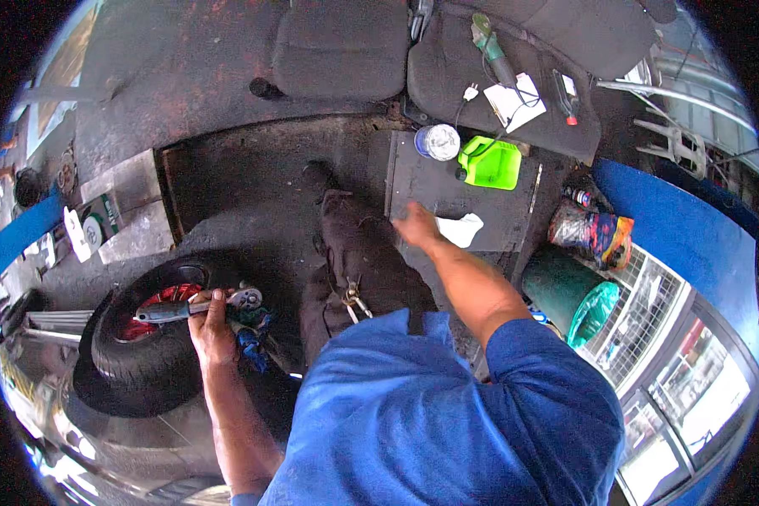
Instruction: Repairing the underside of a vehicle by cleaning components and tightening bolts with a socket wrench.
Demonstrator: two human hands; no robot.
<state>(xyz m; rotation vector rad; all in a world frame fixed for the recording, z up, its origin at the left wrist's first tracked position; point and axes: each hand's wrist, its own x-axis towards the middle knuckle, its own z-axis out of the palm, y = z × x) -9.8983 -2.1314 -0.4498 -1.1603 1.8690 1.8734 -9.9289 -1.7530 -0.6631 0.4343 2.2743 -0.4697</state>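
My left hand (213, 329) is wrapped round a metal ratchet wrench (164, 313), whose round head points to the right. A crumpled blue rag (253, 341) hangs beside that hand, just under the ratchet head; I cannot tell whether the hand holds it too. Below the wrench lies a black tyre (135, 358) on a red wheel (170, 295). My right hand (416, 224) is over the left edge of a dark flat-topped box (430, 190), its fingers curled in. What they hold, if anything, is hidden. Right next to that wrist rests a white cloth (460, 230).
On the dark box stand a white-topped tub (437, 142) and a cut-open bright green jug (492, 164). Behind them, a seat (447, 67) bears a green angle grinder (493, 52) and papers (514, 103). A green bin (557, 287) with a bag liner stands at right.
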